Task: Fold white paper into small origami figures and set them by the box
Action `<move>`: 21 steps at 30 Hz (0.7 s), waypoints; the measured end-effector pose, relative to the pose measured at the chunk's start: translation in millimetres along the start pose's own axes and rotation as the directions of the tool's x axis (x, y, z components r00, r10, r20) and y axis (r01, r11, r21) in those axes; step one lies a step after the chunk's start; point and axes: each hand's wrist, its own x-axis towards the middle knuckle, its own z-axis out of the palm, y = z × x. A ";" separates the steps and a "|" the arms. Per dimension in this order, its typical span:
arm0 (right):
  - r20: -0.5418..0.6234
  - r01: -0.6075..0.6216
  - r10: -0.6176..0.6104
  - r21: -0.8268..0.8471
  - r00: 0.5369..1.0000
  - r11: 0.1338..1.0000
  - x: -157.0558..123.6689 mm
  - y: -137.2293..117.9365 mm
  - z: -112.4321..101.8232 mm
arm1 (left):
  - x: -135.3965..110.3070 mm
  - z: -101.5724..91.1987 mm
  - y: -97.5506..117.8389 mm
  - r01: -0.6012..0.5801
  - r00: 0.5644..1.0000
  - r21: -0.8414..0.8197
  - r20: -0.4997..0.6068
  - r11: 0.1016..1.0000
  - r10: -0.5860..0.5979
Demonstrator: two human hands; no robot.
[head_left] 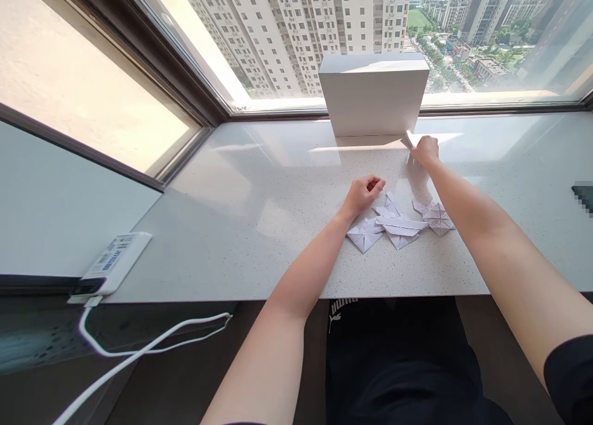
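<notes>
White paper piece [408, 140] is at the bottom right corner of a big white box [374, 104], and from the head camera I see my right hand [425, 150] with its fingers pinched tight on it. I can't tell if it touches the box. My left hand [364, 194] has its fingers curled in together, near the folded paper shapes [401, 227]. They lie on the speckled counter [269, 246], some overlapping.

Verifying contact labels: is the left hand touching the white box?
No, the left hand is near the folded papers, apart from the white box.
</notes>
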 end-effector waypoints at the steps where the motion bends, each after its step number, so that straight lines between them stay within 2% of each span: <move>1: 0.002 0.005 -0.005 -0.011 1.000 1.000 1.1 0.8 1.1 | 0.0 0.1 0.2 0.001 1.000 0.001 -0.004 1.000 -0.001; 9: -0.008 0.017 -0.017 0.081 1.000 0.997 9.8 9.1 7.0 | 0.2 0.1 1.3 0.007 1.000 -0.006 0.004 1.000 -0.007; 14: -0.016 -0.030 0.031 0.054 0.999 0.998 7.3 8.0 7.2 | 0.5 0.5 -0.3 0.001 1.000 -0.002 -0.002 1.000 -0.001; 21: -0.053 0.033 -0.025 0.159 0.998 0.987 -5.2 14.7 2.0 | 1.0 -1.6 0.1 0.015 1.000 -0.006 0.010 1.000 -0.014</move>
